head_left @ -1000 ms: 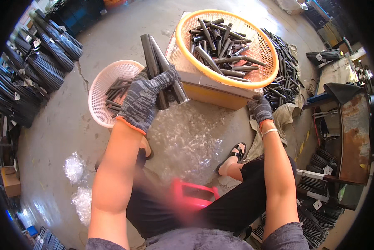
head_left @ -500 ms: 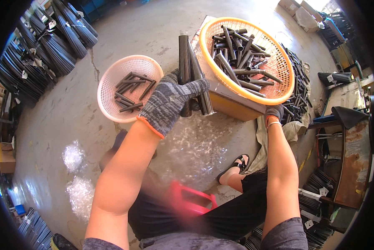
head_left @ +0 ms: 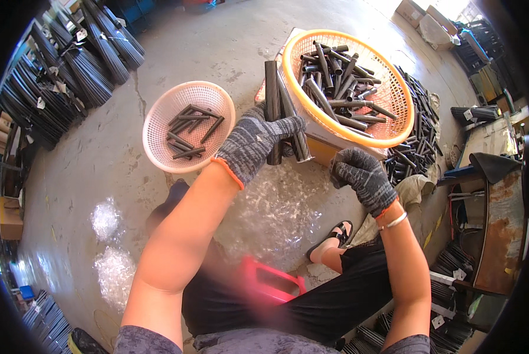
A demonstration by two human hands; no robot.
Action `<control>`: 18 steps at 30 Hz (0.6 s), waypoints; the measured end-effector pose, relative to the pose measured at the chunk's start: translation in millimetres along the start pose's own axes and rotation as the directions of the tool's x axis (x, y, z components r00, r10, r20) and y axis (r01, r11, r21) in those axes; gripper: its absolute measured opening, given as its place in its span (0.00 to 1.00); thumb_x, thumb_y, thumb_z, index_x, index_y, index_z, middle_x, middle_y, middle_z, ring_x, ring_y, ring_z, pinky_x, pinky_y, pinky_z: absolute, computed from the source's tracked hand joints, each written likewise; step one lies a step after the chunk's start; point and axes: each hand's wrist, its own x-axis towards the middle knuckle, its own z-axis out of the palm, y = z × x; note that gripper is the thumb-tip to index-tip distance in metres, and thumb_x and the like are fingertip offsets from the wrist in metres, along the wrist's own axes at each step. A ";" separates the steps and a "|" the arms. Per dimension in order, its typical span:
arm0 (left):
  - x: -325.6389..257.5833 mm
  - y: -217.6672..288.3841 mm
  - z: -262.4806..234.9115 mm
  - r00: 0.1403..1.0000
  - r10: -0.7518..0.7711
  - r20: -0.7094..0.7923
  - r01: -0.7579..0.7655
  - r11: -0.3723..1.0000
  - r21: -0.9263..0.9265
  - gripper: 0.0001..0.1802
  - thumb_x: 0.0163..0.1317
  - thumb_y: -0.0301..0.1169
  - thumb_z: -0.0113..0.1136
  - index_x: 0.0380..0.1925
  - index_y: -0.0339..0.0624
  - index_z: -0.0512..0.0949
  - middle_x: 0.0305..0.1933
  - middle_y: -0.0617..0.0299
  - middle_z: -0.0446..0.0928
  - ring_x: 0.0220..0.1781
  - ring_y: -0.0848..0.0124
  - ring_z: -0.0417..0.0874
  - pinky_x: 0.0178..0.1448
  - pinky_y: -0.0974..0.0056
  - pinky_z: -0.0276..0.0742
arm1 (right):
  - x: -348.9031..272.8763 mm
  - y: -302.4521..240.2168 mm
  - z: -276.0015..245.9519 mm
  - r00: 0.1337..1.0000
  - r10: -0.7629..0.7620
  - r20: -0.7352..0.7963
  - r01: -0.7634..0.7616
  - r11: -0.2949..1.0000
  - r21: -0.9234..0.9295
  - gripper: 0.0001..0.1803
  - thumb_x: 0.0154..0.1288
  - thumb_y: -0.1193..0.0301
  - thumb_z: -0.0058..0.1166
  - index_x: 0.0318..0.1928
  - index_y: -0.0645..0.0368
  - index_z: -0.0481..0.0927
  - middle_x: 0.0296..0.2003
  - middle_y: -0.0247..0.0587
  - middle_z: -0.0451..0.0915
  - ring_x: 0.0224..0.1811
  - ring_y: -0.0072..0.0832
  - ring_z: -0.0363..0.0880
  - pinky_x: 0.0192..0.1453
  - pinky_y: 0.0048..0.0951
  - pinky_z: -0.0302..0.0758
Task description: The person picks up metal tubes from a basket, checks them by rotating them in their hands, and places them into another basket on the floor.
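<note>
Gripping dark tubes (head_left: 272, 85) in the left hand (head_left: 255, 141), partly covering them; curling the right hand (head_left: 362, 177), leaving its hold impossible to tell, now clearing the orange basket (head_left: 397, 88).

The left hand (head_left: 258, 138) and the right hand (head_left: 363, 180) wear gloves (head_left: 241, 150) of knitted cloth, matt and a little rough. The dark tubes (head_left: 273, 94) in the left hand have a smooth, half-glossy surface; from this view, it may be metal or plastic. The pale basket (head_left: 158, 127) and the orange basket (head_left: 398, 97) are of perforated plastic, with smooth rims. On the concrete floor (head_left: 69, 194), shiny in places, lie glossy scraps (head_left: 279, 203) of clear plastic. The panel (head_left: 500, 236) at the right is of rough, rusty metal.
</note>
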 end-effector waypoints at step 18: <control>10.9 -10.5 32.3 0.982 0.000 -0.190 0.020 0.994 0.107 0.13 0.55 0.32 0.66 0.38 0.39 0.77 0.26 0.62 0.79 0.24 0.74 0.80 0.29 0.72 0.75 | 0.4 -29.7 48.1 0.738 -0.669 0.090 0.520 0.478 -0.708 0.10 0.46 0.83 0.57 0.33 0.62 0.78 0.30 0.44 0.79 0.32 0.37 0.79 0.39 0.30 0.76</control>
